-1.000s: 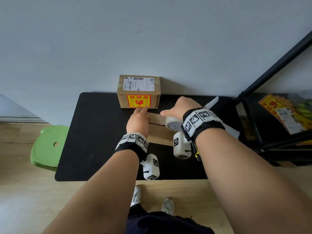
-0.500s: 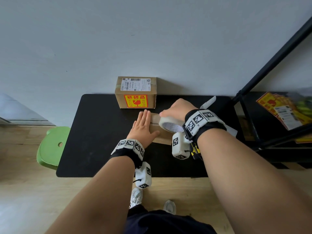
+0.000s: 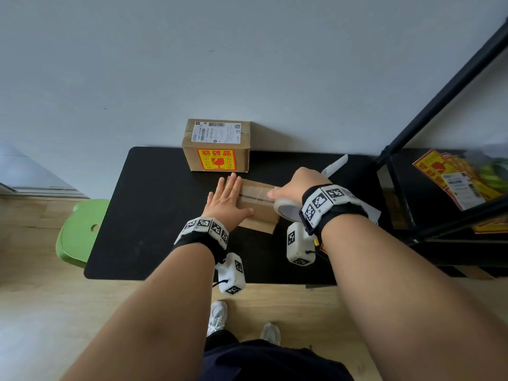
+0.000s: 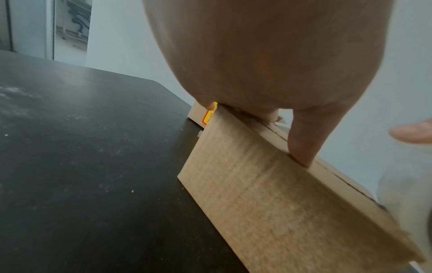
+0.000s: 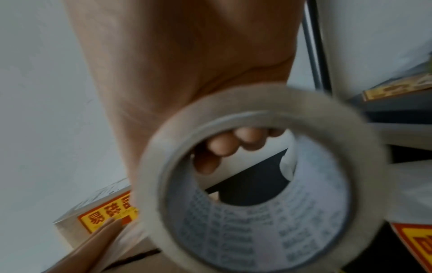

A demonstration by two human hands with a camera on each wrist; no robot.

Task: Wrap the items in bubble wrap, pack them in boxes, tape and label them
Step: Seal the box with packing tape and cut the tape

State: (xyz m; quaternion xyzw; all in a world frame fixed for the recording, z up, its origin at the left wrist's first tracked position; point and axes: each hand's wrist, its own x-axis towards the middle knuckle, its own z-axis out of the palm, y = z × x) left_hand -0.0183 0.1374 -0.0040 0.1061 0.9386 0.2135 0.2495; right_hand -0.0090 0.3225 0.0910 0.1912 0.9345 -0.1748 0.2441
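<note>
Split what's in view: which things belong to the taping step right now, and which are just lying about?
In use:
- small cardboard box, flaps closed
- tape roll, gripped by right hand
- clear tape strip along the box's seam
- left hand, pressed flat on the box

Lying about:
- labelled box by the wall
- sticker sheets on the black shelf
- green stool

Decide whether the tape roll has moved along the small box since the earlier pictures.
Yes. The tape roll has travelled rightward along the small box, away from the labelled box by the wall.
</note>
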